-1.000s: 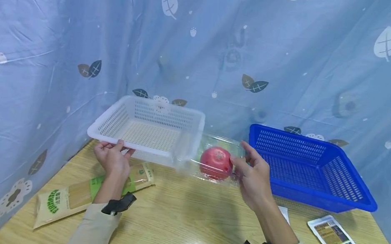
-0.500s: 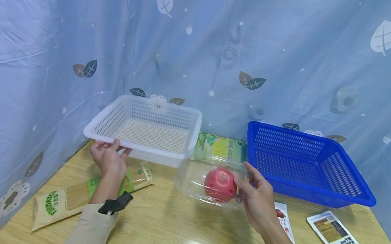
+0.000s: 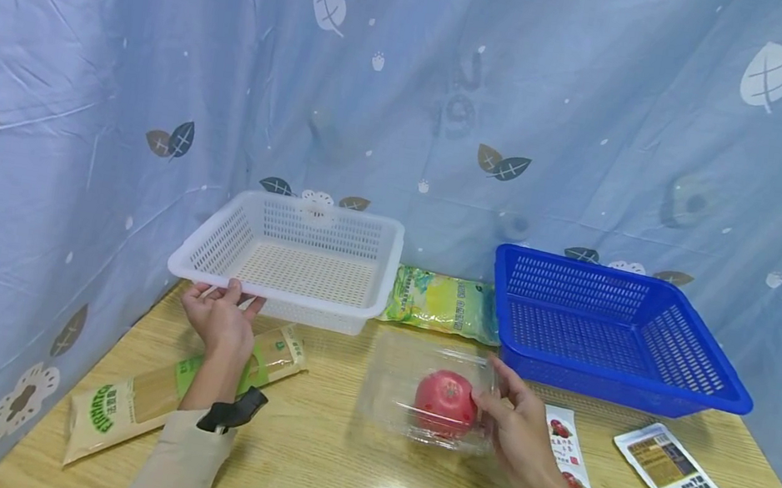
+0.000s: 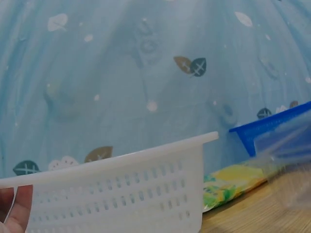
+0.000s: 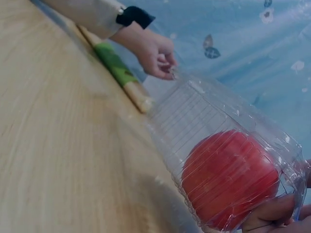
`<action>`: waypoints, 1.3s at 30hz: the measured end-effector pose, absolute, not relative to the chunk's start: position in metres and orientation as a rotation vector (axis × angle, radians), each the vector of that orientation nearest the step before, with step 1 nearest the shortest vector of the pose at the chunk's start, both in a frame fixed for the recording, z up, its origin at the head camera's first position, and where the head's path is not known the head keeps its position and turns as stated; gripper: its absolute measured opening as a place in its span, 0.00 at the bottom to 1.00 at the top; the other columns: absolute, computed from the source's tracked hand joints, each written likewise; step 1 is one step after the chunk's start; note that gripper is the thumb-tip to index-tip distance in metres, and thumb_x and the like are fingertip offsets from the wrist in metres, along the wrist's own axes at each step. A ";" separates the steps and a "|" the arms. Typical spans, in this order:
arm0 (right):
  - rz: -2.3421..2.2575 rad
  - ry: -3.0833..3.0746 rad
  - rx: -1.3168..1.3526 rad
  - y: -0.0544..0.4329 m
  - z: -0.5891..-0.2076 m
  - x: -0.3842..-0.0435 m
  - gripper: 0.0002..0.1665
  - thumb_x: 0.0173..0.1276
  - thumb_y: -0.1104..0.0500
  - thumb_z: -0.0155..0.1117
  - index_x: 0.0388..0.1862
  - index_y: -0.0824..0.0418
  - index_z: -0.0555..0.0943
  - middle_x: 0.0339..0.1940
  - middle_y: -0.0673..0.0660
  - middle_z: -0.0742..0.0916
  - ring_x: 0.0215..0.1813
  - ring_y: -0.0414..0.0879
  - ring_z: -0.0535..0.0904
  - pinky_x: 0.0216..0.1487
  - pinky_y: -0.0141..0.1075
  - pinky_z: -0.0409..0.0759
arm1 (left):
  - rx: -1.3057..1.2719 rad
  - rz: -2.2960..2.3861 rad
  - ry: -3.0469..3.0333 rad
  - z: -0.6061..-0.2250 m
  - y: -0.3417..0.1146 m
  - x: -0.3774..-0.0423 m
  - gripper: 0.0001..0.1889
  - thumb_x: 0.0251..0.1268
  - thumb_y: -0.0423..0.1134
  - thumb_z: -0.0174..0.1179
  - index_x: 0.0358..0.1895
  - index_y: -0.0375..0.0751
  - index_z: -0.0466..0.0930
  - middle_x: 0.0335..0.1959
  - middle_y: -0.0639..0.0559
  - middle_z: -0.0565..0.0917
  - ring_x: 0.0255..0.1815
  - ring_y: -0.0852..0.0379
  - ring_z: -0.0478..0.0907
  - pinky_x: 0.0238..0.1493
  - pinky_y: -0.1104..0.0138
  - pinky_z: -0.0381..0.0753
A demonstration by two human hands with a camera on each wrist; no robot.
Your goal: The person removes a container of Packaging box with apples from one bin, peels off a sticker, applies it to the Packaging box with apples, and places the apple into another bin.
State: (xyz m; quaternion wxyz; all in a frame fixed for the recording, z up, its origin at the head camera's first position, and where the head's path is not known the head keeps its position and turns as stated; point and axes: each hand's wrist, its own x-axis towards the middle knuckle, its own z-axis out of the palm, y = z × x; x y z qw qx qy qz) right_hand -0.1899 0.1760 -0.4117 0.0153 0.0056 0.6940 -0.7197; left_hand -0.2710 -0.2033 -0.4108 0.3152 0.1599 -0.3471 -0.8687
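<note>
My left hand (image 3: 222, 320) grips the front rim of a white plastic basket (image 3: 307, 299), thumb over the rim and fingers below. The basket has nothing in it. In the left wrist view its slotted wall (image 4: 121, 194) shows, with fingertips at the lower left. My right hand (image 3: 523, 428) pinches the right end of a clear plastic box (image 3: 389, 379). Inside it, near the hand, lies a round red fruit (image 3: 445, 404). The right wrist view shows the red fruit (image 5: 228, 179) through the ribbed clear wall, with part of the hand behind it.
A blue basket (image 3: 612, 387) stands at the back right. Between the baskets lies a green-yellow packet (image 3: 438, 303). A long beige packet (image 3: 140, 400) is under the left forearm. A strip of fruit-printed labels (image 3: 569, 448) and a white pouch (image 3: 678, 479) lie at right. A blue curtain (image 3: 413, 95) encloses the back.
My right hand has brought the clear box with the red fruit away from the white basket, toward me and slightly right, uncovering the green-yellow packet. My left hand stays on the basket rim.
</note>
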 end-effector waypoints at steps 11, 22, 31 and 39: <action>-2.190 2.181 0.046 0.180 -0.437 -0.188 0.38 0.70 0.69 0.62 0.77 0.65 0.63 0.34 0.54 0.71 0.22 0.38 0.68 0.19 0.26 0.69 | 0.393 -2.291 -0.955 -0.416 -0.200 -0.268 0.19 0.77 0.37 0.52 0.61 0.49 0.55 0.51 0.45 0.70 0.36 0.53 0.75 0.44 0.63 0.87; -2.102 2.219 0.033 0.184 -0.436 -0.184 0.39 0.71 0.64 0.64 0.78 0.57 0.64 0.38 0.55 0.71 0.21 0.38 0.66 0.17 0.27 0.63 | 0.445 -2.329 -0.937 -0.412 -0.193 -0.263 0.13 0.82 0.40 0.45 0.62 0.50 0.56 0.50 0.47 0.68 0.36 0.53 0.70 0.44 0.65 0.86; -1.956 2.323 0.009 0.199 -0.434 -0.183 0.39 0.75 0.55 0.64 0.80 0.53 0.62 0.44 0.58 0.75 0.19 0.39 0.66 0.16 0.29 0.65 | 0.508 -2.305 -0.907 -0.417 -0.178 -0.260 0.09 0.77 0.27 0.43 0.51 0.43 0.57 0.43 0.47 0.65 0.33 0.55 0.67 0.37 0.67 0.81; -1.901 2.457 0.004 0.221 -0.427 -0.181 0.35 0.77 0.53 0.61 0.78 0.57 0.64 0.46 0.58 0.74 0.21 0.41 0.71 0.17 0.31 0.71 | 0.411 -2.233 -1.235 -0.415 -0.153 -0.246 0.12 0.68 0.22 0.44 0.46 0.43 0.60 0.37 0.48 0.65 0.28 0.56 0.69 0.24 0.67 0.80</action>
